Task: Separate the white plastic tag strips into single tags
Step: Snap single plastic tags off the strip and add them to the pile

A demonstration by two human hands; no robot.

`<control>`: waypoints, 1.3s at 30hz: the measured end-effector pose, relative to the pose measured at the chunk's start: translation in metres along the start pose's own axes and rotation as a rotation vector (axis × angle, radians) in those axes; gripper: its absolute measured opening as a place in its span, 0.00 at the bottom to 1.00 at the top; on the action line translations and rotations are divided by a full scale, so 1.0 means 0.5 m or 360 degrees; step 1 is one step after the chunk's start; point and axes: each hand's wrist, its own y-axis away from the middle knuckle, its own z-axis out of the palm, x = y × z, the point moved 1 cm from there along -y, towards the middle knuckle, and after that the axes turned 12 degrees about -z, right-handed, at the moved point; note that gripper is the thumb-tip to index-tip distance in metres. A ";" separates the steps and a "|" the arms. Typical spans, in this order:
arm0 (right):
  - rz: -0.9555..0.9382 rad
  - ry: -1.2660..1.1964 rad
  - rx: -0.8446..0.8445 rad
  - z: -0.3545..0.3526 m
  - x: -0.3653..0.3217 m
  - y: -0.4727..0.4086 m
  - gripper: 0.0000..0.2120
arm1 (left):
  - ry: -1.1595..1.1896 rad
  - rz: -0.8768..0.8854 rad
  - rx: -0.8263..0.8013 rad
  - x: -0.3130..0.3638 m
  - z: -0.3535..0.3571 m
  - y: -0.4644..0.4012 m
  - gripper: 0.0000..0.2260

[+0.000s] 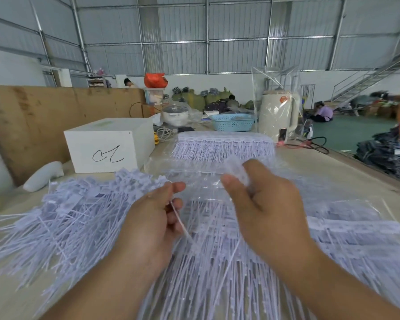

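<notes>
Corrugated steel walls close a big shed; people sit working far off. Nearer, a long table (346, 162) carries a white box (111, 144), a kettle (278, 112) and a blue basket (232, 122). Tag strips (222, 144) lie stacked ahead and under the arms; loose tags (79, 209) are heaped to the left. The right hand (270, 204) curls round the head end of a strip, blurred. The left hand (155, 218) pinches one thin tag (180, 222) between thumb and fingers. The hands are held slightly apart. The step looks like a tag just pulled free; next it should drop onto the heap, then the left hand takes the next tag on the held strip.
</notes>
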 end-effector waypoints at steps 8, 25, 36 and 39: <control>0.0072 -0.0541 -0.0616 -0.010 0.011 0.005 0.24 | -0.0611 0.0299 -0.0313 -0.009 0.029 0.021 0.17; 0.0013 -0.0247 -0.0831 -0.030 0.012 -0.004 0.20 | -0.0583 0.0344 -0.0376 0.009 0.021 0.038 0.11; -0.0031 0.0169 -0.0288 0.009 -0.042 0.003 0.24 | 0.0302 -0.0254 -0.0405 0.003 0.054 0.043 0.11; -0.0100 0.0379 -0.0216 0.010 -0.046 0.004 0.20 | 0.0375 -0.0219 -0.0238 0.001 0.040 0.034 0.12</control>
